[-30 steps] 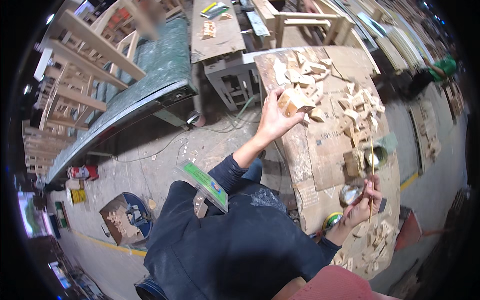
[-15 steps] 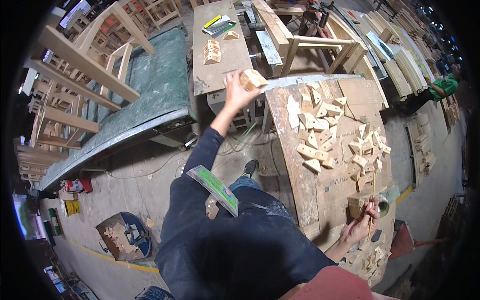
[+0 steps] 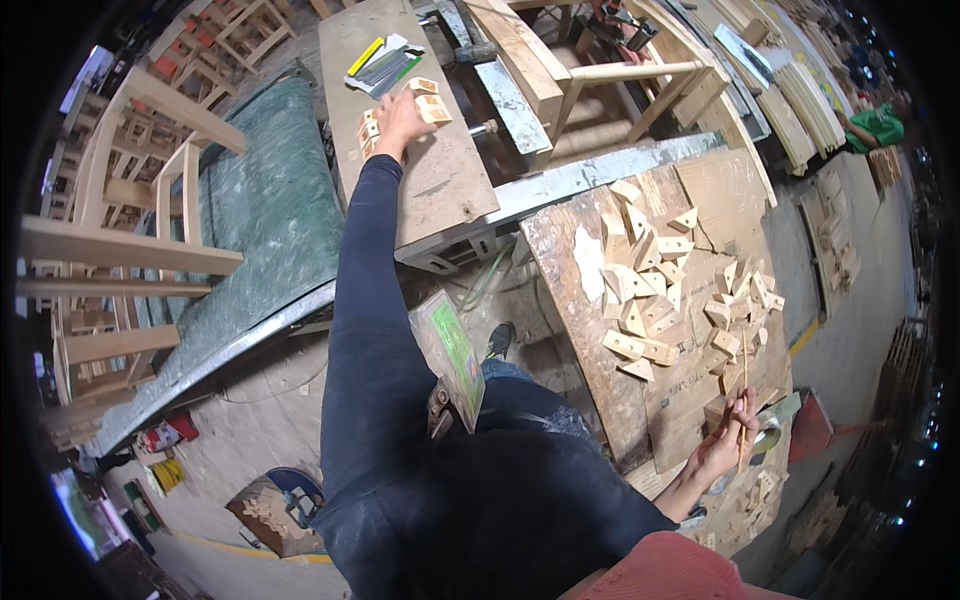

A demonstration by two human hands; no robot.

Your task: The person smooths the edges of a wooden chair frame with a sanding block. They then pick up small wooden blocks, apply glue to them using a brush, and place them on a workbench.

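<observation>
Resting over the far tabletop (image 3: 440, 190), the left grip (image 3: 402, 118) has a block (image 3: 433, 109) directly at its right side; whether it is clamped on this block, I cannot tell, and the long axis is hard to read. A row of blocks (image 3: 369, 130) on the left side runs away from the body, partly hidden. The right grip (image 3: 735, 437), well apart, is clamped on a stick (image 3: 744, 370). A flat bundle (image 3: 385, 69) lies just beyond the left grip, limiting room there. Loose blocks (image 3: 640, 280) cover the near tabletop (image 3: 572, 325).
</observation>
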